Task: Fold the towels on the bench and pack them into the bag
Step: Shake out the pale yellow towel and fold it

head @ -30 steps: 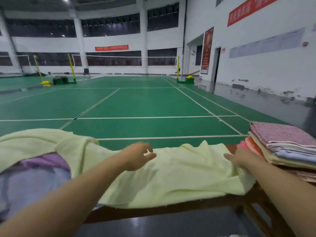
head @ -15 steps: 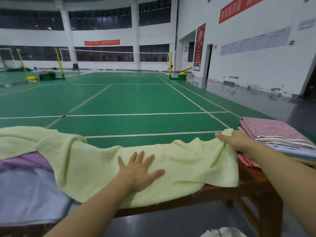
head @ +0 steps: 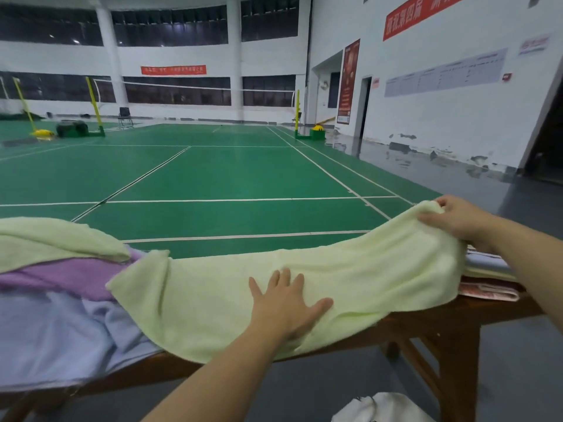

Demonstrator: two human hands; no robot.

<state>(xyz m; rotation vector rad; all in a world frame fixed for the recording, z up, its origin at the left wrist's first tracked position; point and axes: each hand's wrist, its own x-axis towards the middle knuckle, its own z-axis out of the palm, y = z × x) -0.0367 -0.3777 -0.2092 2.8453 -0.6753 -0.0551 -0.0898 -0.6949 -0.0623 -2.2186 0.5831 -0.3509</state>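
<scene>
Pale yellow terry, the towel point(head: 350, 278) lies stretched along the wooden bench point(head: 426, 322) with its long axis running left to right, following the bench top, its right end lifted and pointing up toward the far right. The right hand point(head: 454, 219) pinches that raised corner, fingers curled over the edge of the cloth, just above the stack of folded towels point(head: 484, 280) at the bench's right end. The left hand point(head: 286, 303) presses flat on the towel's middle, fingers straight and spread, gripping nothing. The cloth looks soft and slightly wrinkled, single-layered, with its near edge hanging over the front of the bench and its left end folded back in a loose flap. To the left, a purple towel point(head: 67, 277) and a light blue towel point(head: 54, 333) lie crumpled, partly under another pale yellow cloth point(head: 51, 239). A white bag point(head: 384, 409) sits on the floor below, only partly in view. Beyond the bench spreads a green badminton court point(head: 213, 178).
</scene>
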